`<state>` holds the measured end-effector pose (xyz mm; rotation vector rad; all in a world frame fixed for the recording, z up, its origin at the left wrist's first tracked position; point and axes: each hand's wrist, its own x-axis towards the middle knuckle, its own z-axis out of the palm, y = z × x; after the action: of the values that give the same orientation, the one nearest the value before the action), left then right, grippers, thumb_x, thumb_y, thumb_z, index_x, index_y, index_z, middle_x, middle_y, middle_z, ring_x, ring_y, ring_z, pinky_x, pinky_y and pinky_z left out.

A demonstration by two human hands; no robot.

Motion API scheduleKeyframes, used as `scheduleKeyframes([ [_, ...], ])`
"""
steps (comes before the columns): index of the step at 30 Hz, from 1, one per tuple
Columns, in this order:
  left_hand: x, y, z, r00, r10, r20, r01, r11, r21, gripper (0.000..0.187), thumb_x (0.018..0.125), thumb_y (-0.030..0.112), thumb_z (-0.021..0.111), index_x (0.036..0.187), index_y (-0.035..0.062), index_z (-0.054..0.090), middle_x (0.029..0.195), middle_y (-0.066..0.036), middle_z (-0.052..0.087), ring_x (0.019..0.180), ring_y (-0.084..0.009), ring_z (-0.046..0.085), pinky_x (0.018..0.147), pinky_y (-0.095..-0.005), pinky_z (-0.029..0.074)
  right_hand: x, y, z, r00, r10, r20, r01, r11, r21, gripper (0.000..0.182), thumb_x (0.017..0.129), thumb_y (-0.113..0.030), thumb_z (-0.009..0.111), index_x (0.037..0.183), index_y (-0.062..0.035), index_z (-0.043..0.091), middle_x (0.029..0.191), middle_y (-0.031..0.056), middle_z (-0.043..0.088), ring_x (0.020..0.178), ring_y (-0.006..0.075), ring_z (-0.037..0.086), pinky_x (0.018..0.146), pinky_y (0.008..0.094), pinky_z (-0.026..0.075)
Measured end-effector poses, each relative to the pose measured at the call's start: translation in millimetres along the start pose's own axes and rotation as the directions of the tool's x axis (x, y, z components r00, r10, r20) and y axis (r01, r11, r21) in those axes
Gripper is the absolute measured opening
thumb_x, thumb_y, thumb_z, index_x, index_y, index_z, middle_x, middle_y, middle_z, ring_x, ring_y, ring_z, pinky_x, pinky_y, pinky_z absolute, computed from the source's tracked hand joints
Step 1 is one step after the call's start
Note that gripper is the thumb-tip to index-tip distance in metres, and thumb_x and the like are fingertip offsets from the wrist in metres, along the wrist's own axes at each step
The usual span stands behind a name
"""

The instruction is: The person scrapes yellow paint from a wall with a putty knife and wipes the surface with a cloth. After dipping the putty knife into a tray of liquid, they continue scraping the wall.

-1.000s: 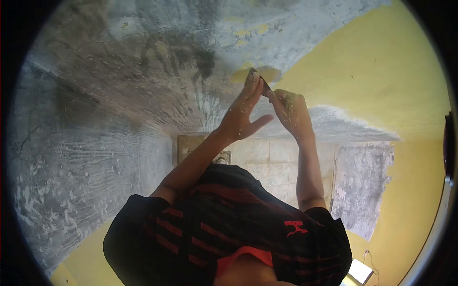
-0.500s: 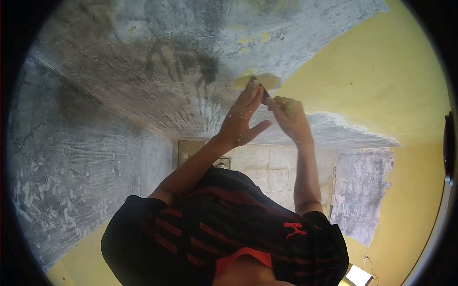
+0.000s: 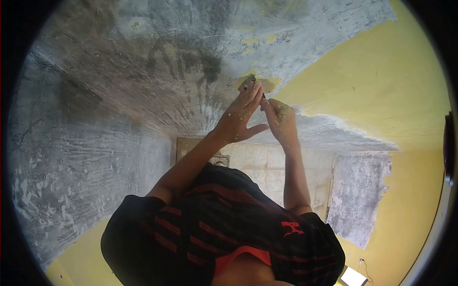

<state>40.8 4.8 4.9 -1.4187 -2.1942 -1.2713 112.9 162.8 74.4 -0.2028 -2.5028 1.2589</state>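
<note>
Yellow paint flakes are coming off the grey scraped ceiling (image 3: 143, 71) as the right hand (image 3: 280, 121), closed around a dark metal scraper (image 3: 250, 82), has edged leftward, left hand (image 3: 238, 117) pressing open fingers onto its blade, shrinking the patch.

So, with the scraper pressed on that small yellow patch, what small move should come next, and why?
Probably a short push of the scraper further across the yellow patch. The right hand grips its handle and the left hand presses the blade flat on the wall. Grey scraped plaster surrounds the patch, so this paint seems to be what remains here.
</note>
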Motion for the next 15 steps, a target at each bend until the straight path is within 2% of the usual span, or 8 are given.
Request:
scheduleKeyframes([
  [3,-3.4,-3.6,0.6,0.999,0.003,-0.044,-0.003,1.0,0.012,0.104,0.098,0.062,0.066,0.165,-0.0072,0.027,0.173,-0.027,0.024,0.16,-0.0455,0.024,0.129,-0.0564,0.024,0.5,-6.9,3.5,0.996,0.072,0.047,-0.072,0.997,-0.011,0.032,0.104,-0.022,0.065,0.09,0.0059,0.072,0.064,0.0185,0.06,0.056,0.0163,0.052,0.057,0.0378,0.044],
  [5,-1.6,-5.7,-1.1,1.0,-0.001,-0.03,0.001,1.0,-0.007,0.102,0.097,0.06,0.068,0.164,-0.0067,0.03,0.173,-0.027,0.024,0.16,-0.0456,0.025,0.129,-0.0562,0.024,-1.4,2.0,2.8,0.998,0.052,0.032,-0.052,0.999,-0.001,0.032,0.104,-0.022,0.066,0.089,0.0058,0.072,0.063,0.0172,0.061,0.056,0.0145,0.051,0.056,0.0372,0.043],
  [7,1.1,-2.7,-4.4,1.0,0.028,-0.013,-0.029,0.999,-0.028,0.095,0.095,0.049,0.076,0.161,-0.0069,0.036,0.169,-0.025,0.034,0.158,-0.0452,0.031,0.128,-0.0552,0.03,-1.6,7.1,-3.6,0.997,0.073,0.018,-0.073,0.997,0.024,0.035,0.106,-0.026,0.065,0.087,0.0018,0.072,0.061,0.0061,0.051,0.062,0.0109,0.046,0.057,0.0337,0.038],
  [8,-0.6,-3.1,-5.3,1.0,0.024,-0.014,-0.025,0.999,-0.023,0.095,0.095,0.049,0.076,0.161,-0.0069,0.036,0.169,-0.025,0.034,0.158,-0.0452,0.031,0.128,-0.0552,0.03,-0.3,8.5,-6.8,0.989,0.137,0.06,-0.138,0.99,0.006,0.036,0.106,-0.027,0.065,0.086,0.0018,0.071,0.062,0.0058,0.052,0.063,0.01,0.047,0.058,0.0333,0.039],
  [9,-1.8,-3.7,-4.5,0.999,0.015,-0.032,-0.015,1.0,0.002,0.094,0.096,0.048,0.075,0.161,-0.0069,0.036,0.169,-0.025,0.034,0.158,-0.0448,0.031,0.128,-0.0546,0.03,1.4,4.9,-3.7,0.989,0.135,0.063,-0.136,0.991,0.008,0.036,0.106,-0.027,0.065,0.086,0.0018,0.071,0.062,0.0058,0.052,0.063,0.01,0.047,0.058,0.0333,0.039],
  [11,-0.3,-7.8,-2.5,0.999,0.012,-0.052,-0.011,1.0,0.023,0.092,0.096,0.047,0.074,0.16,-0.0069,0.037,0.169,-0.025,0.034,0.158,-0.0444,0.031,0.128,-0.054,0.031,7.9,-0.8,5.6,0.999,0.018,0.033,-0.019,1.0,0.024,0.032,0.104,-0.022,0.067,0.087,0.0052,0.07,0.064,0.0143,0.063,0.058,0.0131,0.052,0.056,0.0365,0.044],
  [13,-4.7,-16.6,-7.1,0.998,0.013,-0.062,-0.011,1.0,0.023,0.089,0.097,0.045,0.074,0.16,-0.0064,0.037,0.169,-0.025,0.034,0.158,-0.0436,0.031,0.128,-0.0527,0.032,7.4,1.2,6.3,0.994,0.082,0.066,-0.081,0.996,-0.024,0.03,0.103,-0.021,0.066,0.09,0.0049,0.072,0.066,0.0161,0.064,0.059,0.0153,0.056,0.058,0.0367,0.046],
  [15,-8.6,-14.4,-5.2,0.999,0.019,-0.031,-0.018,1.0,0.011,0.088,0.097,0.043,0.075,0.16,-0.0063,0.038,0.169,-0.025,0.034,0.158,-0.0431,0.031,0.128,-0.0518,0.032,-0.2,1.2,-1.1,1.0,-0.008,0.023,0.009,1.0,-0.019,0.029,0.103,-0.02,0.066,0.09,0.0044,0.072,0.067,0.0185,0.063,0.058,0.018,0.057,0.058,0.038,0.047],
])
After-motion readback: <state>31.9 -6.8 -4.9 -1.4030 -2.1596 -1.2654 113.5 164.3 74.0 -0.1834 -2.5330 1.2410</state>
